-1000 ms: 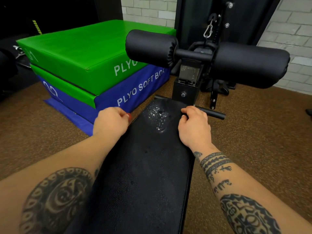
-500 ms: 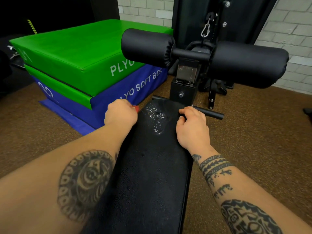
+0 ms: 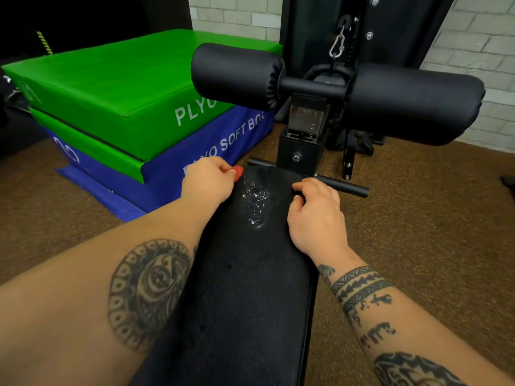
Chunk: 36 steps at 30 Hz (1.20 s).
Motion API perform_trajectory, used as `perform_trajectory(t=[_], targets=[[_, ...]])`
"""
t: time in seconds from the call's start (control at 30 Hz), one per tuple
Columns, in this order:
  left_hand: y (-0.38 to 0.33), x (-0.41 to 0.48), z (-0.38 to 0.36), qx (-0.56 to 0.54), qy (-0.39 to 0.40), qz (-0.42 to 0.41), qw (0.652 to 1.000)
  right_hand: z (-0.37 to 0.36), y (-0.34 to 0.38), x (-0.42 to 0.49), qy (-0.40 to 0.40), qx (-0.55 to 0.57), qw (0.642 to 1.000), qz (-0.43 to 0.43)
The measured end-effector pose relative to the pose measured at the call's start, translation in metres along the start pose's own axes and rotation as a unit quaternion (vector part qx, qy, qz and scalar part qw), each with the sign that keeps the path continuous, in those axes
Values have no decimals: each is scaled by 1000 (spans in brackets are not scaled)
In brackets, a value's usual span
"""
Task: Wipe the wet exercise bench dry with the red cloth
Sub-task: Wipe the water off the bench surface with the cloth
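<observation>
One second, in the head view, had carried the left hand [image 3: 207,181], clenched around the red cloth [image 3: 237,172], to the puddle's [image 3: 255,199] left rim on the exercise bench [image 3: 245,288]. The right hand [image 3: 316,215] stayed curled over the bench's right edge. Wiping looked imminent.

Left hand [image 3: 207,181]: slides forward and inward, closing in on the wet patch [image 3: 255,200].
Red cloth [image 3: 237,173]: more of it pokes out of the grip now, just beside the droplets.
</observation>
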<state>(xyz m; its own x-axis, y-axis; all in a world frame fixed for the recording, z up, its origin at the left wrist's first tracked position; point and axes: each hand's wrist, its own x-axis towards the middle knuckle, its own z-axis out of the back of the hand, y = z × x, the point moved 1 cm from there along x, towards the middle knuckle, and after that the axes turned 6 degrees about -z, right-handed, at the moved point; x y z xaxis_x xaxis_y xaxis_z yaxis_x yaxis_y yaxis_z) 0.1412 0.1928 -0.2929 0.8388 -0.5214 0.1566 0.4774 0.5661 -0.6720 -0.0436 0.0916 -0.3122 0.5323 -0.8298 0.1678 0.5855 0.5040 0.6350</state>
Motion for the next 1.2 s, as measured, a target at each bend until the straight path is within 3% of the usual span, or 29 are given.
perform_trajectory(t=[0.07, 0.17, 0.27, 0.33, 0.4, 0.5, 0.6, 0.67, 0.77, 0.93, 1.07, 1.2], targets=[[5, 5, 1, -10, -42, 35, 998, 1, 0, 0, 2, 1, 1000, -3], [-1, 0, 1, -92, -82, -4, 992, 0, -2, 0, 4, 3, 1000, -5], [-9, -2, -1, -86, 28, -100, 991, -1, -2, 0, 1, -2, 1000, -3], [-12, 3, -3, -48, 86, -121, 988, -1, -2, 0, -1, -3, 1000, -1], [-14, 11, -7, -25, 77, -99, 992, -2, -2, 1, 0, -3, 1000, 0], [-7, 23, -10, 25, -15, -3, 1000, -2, -2, 2, -3, 2, 1000, 3], [4, 25, -6, -89, -80, 52, 991, -2, -3, 1, -5, 3, 1000, 3], [5, 19, -8, -174, -32, -2, 984, -3, -4, 1, -5, 2, 1000, 1], [-1, 11, -8, -127, 67, -76, 987, -3, -3, 2, -6, 3, 1000, 4], [29, 31, -9, -11, 10, 125, 992, -3, -3, 2, -11, 7, 1000, 5], [56, 14, 16, -130, -44, 230, 963, -1, -2, 1, -7, -1, 1000, 4], [58, -4, 47, -213, -126, 219, 944, 4, 3, -2, -2, -5, 1000, -3]])
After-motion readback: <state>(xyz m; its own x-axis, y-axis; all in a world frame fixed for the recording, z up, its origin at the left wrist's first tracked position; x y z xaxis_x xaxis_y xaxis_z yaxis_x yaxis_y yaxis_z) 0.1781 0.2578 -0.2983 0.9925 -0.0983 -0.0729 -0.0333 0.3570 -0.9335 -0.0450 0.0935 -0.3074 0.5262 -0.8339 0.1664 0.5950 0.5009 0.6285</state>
